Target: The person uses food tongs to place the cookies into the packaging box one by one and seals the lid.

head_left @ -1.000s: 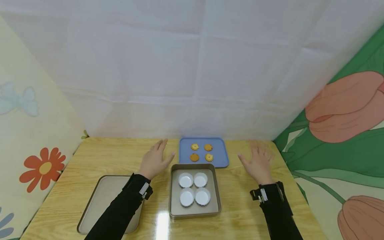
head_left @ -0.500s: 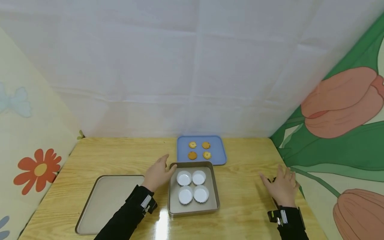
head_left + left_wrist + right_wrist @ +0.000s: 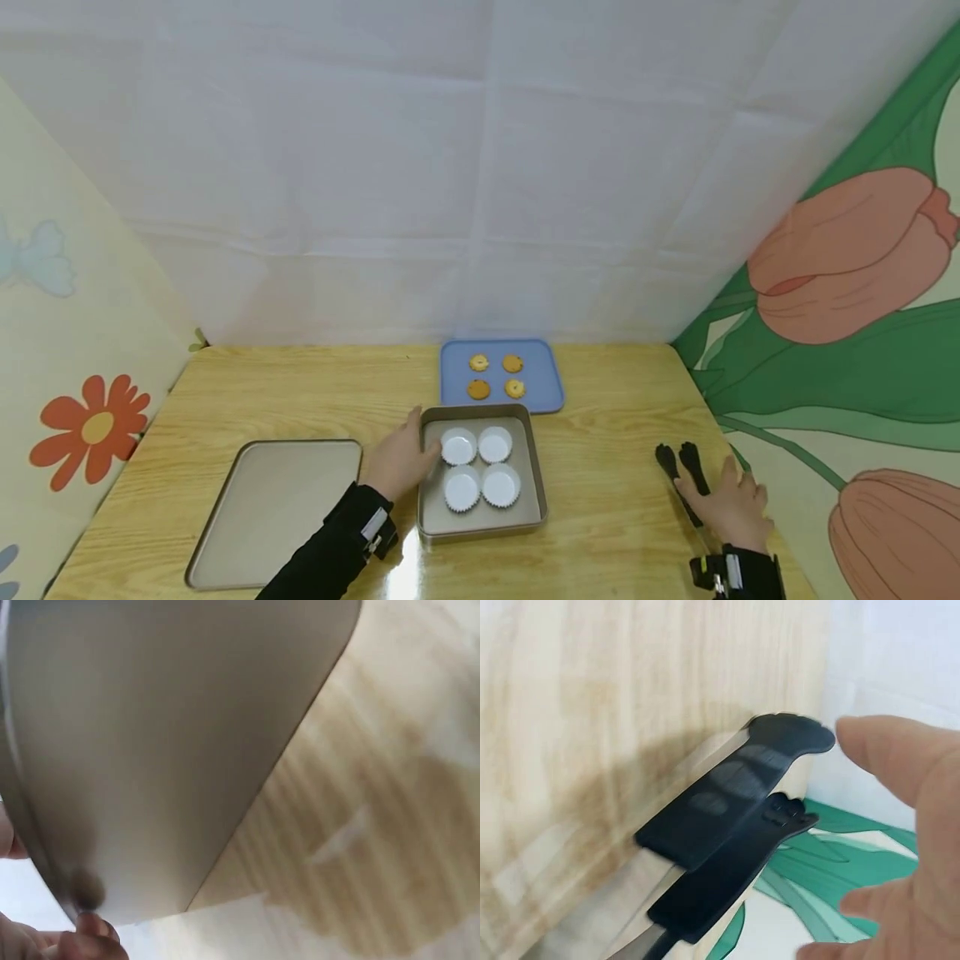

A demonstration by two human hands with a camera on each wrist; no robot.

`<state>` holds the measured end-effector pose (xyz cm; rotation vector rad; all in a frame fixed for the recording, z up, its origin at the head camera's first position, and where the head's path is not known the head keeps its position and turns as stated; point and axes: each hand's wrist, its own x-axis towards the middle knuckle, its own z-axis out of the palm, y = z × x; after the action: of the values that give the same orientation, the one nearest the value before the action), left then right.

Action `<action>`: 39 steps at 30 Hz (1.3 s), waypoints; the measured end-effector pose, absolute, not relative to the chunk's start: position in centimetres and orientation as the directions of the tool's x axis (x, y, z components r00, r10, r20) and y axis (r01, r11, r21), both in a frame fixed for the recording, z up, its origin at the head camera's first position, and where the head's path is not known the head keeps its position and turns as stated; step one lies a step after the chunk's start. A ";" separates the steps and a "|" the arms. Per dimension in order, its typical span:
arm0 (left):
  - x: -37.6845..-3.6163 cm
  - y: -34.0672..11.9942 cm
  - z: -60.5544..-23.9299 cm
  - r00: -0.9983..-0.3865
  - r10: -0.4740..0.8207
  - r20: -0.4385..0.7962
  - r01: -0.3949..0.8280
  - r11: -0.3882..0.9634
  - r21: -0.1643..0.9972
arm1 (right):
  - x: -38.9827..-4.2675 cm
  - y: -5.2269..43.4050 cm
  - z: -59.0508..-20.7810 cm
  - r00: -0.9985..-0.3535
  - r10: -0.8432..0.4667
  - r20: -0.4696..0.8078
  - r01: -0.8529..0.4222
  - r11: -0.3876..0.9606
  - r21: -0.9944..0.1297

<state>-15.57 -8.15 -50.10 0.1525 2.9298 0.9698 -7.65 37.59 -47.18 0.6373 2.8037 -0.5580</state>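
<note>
A square metal tin [image 3: 536, 479] holds several white paper cups [image 3: 501, 485]. My left hand [image 3: 401, 462] rests against the tin's left rim, with its fingers reaching over the edge beside the nearest cup. In the left wrist view its fingertips [image 3: 86, 934] touch the tin's grey metal [image 3: 165, 750]. Black tongs [image 3: 678, 471] lie near the table's right edge. My right hand [image 3: 731, 500] hovers over their handle end with spread fingers. The right wrist view shows the tongs' two black tips [image 3: 735, 810] under the right hand [image 3: 855, 817], with nothing gripped.
A blue tray [image 3: 542, 379] with several cookies [image 3: 478, 388] sits behind the tin. A flat metal tray [image 3: 277, 508] lies at the front left. The wooden table [image 3: 600, 450] is enclosed by white and flower-printed cloth walls.
My left hand slid right and down from the open table to the tin's left rim. My right hand drew back toward the front right and came over the tongs.
</note>
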 end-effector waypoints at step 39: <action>-11.5 -6.8 -50.8 -0.999 -0.024 -0.045 -0.045 0.843 0.536 | -6.1 35.3 -51.1 -0.833 0.519 -0.193 0.554 0.782 -0.287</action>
<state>-11.51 -6.77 -50.79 -0.0557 2.9805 0.8686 -6.10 35.27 -51.11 0.8658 2.8671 -0.5108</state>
